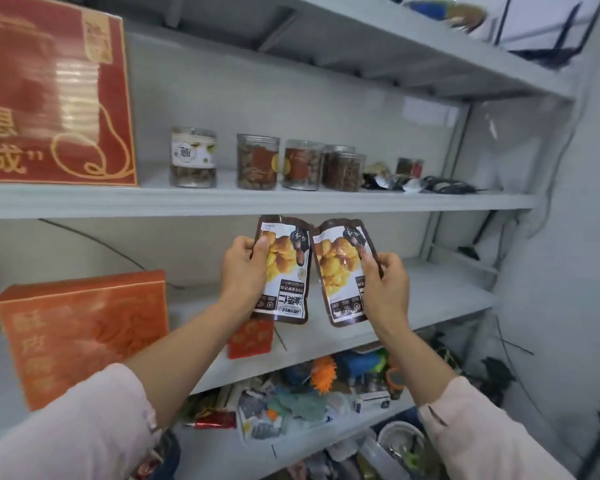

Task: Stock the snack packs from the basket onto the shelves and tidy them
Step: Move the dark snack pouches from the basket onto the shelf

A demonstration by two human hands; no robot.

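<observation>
Two brown snack packs with a yellow chestnut picture are held up side by side in front of the middle shelf (440, 299). My left hand (245, 271) grips the left pack (284, 271) by its left edge. My right hand (385, 285) grips the right pack (342, 271) by its right edge. Both packs are upright and almost touch each other, just under the edge of the upper shelf (257, 202). The basket is not in view.
The upper shelf carries a red box (54, 95), several clear jars (257, 161) and dark pouches (444, 185). An orange box (84, 334) and a small red pack (250, 339) sit on the middle shelf. The lower shelf (291, 407) is cluttered with mixed items.
</observation>
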